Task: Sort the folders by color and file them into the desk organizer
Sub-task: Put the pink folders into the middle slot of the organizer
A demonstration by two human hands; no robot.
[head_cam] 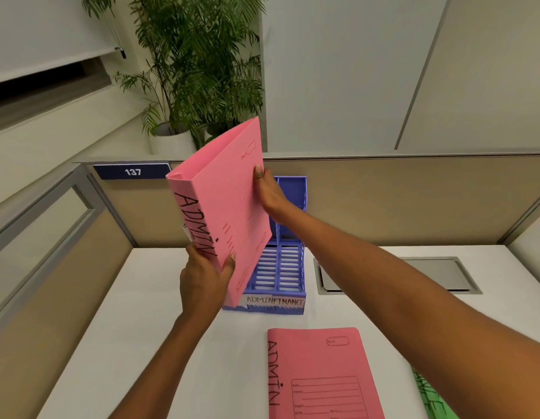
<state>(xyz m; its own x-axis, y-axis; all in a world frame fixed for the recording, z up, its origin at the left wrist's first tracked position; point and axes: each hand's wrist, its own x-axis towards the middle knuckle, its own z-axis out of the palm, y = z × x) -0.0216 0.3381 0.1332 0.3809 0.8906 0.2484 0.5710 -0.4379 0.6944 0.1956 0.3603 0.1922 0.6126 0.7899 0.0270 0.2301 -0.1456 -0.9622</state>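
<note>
Both hands held a pink ADMIN folder (229, 201) upright and tilted. The left hand (205, 276) curled round its lower spine corner, and the right hand (268, 192) pinched its far edge, thumb on the cover. Its lower end hung at the left, ADMIN-labelled side of the blue desk organizer (288, 267). On the white desk (141, 328) nearer the person lay a second pink ADMIN folder (320, 376), with a green folder (431, 400) beside it.

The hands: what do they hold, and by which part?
Both grip one pink ADMIN folder: the left hand at its lower spine corner, the right hand at its right edge.
</note>
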